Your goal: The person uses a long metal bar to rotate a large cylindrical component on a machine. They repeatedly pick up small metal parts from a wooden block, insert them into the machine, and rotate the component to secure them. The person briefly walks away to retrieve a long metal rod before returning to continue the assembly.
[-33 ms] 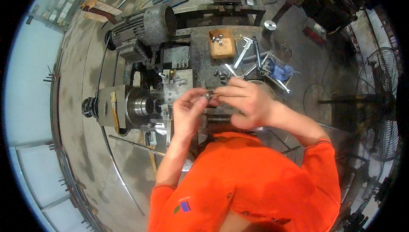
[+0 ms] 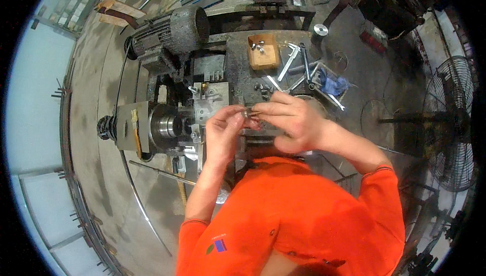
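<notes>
Between barely parted left fingers [image 2: 230,112], a small metallic piece [image 2: 247,114]

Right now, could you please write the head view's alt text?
The left grip and right grip of an orange-shirted person meet at a small, indistinct piece over a machine; beyond lie a box with metal parts and a caliper.

"At the centre?"
"Two hands [image 2: 221,131], one small part [image 2: 247,113] between them."
"Higher up?"
"Two motors [image 2: 187,29], at eleven and twelve o'clock; one box [image 2: 264,62] just past twelve, with at least three metal pieces [image 2: 261,50]."
"Clockwise from there?"
"One caliper [image 2: 288,65] at one, one blue cloth [image 2: 331,81] at two, one fan [image 2: 455,121] at three, one brush [image 2: 135,126] at nine."
</notes>
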Available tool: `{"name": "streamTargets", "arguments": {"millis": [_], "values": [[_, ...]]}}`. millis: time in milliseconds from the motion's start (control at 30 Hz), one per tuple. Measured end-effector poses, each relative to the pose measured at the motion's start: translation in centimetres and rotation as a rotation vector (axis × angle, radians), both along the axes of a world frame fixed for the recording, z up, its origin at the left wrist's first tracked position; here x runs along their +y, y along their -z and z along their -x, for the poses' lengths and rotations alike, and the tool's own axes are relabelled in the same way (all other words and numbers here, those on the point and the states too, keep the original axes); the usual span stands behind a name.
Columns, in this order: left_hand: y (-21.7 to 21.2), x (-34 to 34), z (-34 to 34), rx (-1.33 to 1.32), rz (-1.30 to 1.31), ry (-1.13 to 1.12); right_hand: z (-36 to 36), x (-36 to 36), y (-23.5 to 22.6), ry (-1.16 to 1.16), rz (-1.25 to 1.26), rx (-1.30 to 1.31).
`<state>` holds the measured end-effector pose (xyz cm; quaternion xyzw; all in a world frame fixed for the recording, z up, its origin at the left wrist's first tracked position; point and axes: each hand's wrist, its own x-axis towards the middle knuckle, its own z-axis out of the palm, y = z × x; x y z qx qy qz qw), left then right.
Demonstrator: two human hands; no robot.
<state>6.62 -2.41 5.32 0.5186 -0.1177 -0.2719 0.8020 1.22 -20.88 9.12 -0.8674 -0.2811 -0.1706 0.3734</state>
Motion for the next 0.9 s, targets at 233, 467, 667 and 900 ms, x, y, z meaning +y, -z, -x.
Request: {"name": "streamTargets", "arguments": {"millis": [233, 467, 667, 900], "values": [[0.7, -0.2, -0.3, 0.022, 0.011, 0.089, -0.1, -0.5, 0.7, -0.054, -0.042, -0.055], [0.8, -2.0, 0.5, 0.083, 0.016, 0.032, 0.2, -1.8, 1.8, -0.059, -0.103, -0.013], [1.2, -3.5, 0.1, 0.030, -0.009, 0.010, 0.0, -3.2, 2.3, 0.003, -0.150, -0.002], [1.5, -5.5, -0.7, 0.030, -0.038, 0.002, -0.6, -5.5, 2.8, -0.009, -0.141, -0.008]]}}
